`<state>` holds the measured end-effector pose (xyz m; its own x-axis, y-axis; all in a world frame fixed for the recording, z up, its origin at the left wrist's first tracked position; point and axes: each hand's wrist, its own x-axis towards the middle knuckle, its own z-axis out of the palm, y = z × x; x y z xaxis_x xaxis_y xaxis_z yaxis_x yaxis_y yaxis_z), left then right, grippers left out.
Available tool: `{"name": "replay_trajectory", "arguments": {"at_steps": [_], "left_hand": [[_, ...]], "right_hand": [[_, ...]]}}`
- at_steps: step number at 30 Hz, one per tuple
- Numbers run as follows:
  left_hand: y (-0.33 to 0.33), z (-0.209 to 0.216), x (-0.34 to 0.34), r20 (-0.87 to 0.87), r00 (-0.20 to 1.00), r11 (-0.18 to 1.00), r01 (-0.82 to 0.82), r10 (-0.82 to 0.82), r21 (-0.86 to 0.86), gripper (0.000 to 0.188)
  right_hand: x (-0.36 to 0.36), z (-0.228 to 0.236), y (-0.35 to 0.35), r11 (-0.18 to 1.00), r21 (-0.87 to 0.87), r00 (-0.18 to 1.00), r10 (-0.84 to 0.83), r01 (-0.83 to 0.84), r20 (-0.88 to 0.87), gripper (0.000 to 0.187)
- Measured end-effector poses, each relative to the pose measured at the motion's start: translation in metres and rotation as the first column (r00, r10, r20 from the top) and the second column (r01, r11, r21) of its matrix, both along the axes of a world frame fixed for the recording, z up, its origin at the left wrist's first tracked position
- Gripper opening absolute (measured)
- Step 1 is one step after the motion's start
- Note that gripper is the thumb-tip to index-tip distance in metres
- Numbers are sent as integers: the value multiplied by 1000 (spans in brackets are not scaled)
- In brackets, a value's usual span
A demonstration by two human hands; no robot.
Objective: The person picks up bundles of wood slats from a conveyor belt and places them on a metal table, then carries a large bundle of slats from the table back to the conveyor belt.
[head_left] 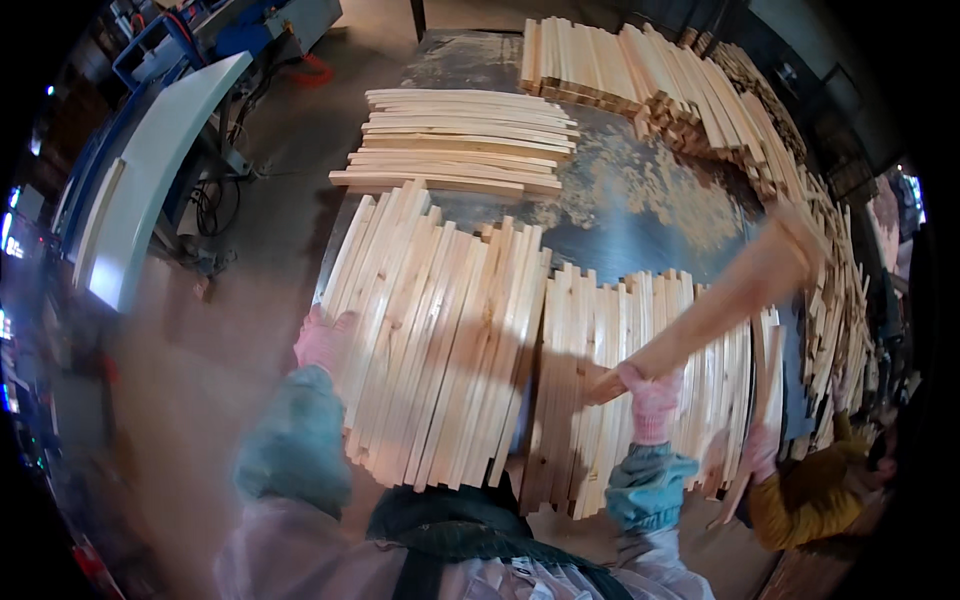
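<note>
My right hand (655, 400), in a pink glove, is closed around a wooden board (715, 312) near its lower end. The board slants up to the right above the strips, its far end smeared by motion. My left hand (320, 340), also gloved in pink, rests with fingers stretched against the left edge of a row of pale wooden strips (430, 340). Those strips lie side by side, their ends uneven. Beside them, beneath my right hand, lies a second row of strips (580, 440), partly in shadow.
Behind the rows, a crosswise layer of strips (460, 140) lies on the dark, dust-covered table (640, 180). Stacked strips (640, 70) line the back and right. A co-worker's yellow sleeve (815, 505) and gloved hand (762, 450) are at the right. A machine with a pale top (160, 170) stands left.
</note>
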<state>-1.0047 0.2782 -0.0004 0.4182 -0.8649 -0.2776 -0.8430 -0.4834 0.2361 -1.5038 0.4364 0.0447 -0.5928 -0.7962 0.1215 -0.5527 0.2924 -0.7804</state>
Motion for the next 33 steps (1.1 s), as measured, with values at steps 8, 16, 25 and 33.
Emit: {"name": "replay_trajectory", "arguments": {"at_steps": [8,16,25,33], "left_hand": [[2,-34,0,80,992,988,108,-100,-107,87],[-3,-35,6,46,983,960,183,-177,-212,85],[-3,-11,-21,-271,962,974,-45,-17,-223,74],[29,-9,-20,-232,913,867,203,-336,-456,68]], "right_hand": [[111,36,-313,814,504,694,540,-288,-476,95],[161,-30,-455,740,597,507,660,-311,-554,91],[170,-95,-406,941,195,642,331,-276,-692,82],[77,-47,-84,990,135,938,74,-29,-339,68]]}}
